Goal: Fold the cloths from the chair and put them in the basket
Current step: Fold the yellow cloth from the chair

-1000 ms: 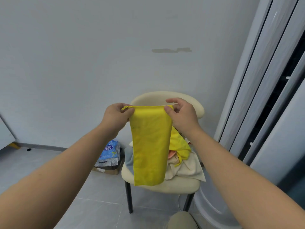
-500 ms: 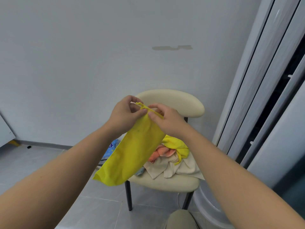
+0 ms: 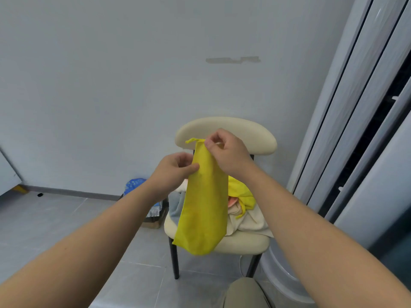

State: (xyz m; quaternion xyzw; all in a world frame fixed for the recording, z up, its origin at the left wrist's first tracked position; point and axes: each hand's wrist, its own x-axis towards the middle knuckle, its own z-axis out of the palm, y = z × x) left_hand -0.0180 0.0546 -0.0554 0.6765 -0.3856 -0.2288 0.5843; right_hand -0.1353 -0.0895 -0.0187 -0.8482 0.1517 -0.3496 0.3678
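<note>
**Yellow cloth** point(image 3: 204, 196): a long narrow strip that is being held up in the air in front of the chair point(image 3: 224, 134). It is hanging down with a slight tilt, and its lower end is being shown level with the front edge of the seat.

**Right hand** point(image 3: 229, 152): the grip is being pressed together on the top of the strip. The fabric is being pinched between thumb and forefinger, just beside a small twisted corner that is sticking out to the left.

**Left hand** point(image 3: 173, 172): the grip is being closed on the strip's left edge, a little below the right hand. The thumb is being laid on the front of the fabric, with the fingers curled behind it.

**Chair**: a cream padded back and seat on dark legs, being kept close to the pale wall point(image 3: 111, 85).

**Pile on the seat**: partly hidden behind the hanging strip. A second yellow cloth point(image 3: 242, 192) is being carried on top, over a cream cloth point(image 3: 251, 221) that is draping off the seat's right side. A peach cloth point(image 3: 232, 201) is being glimpsed between them, and a pale blue cloth point(image 3: 175, 203) at the left.

**Blue packet** point(image 3: 133, 185): being propped on the grey tiled floor point(image 3: 55, 230), left of the chair.

**Sliding door frame** point(image 3: 355, 130): being shown along the right edge.
</note>
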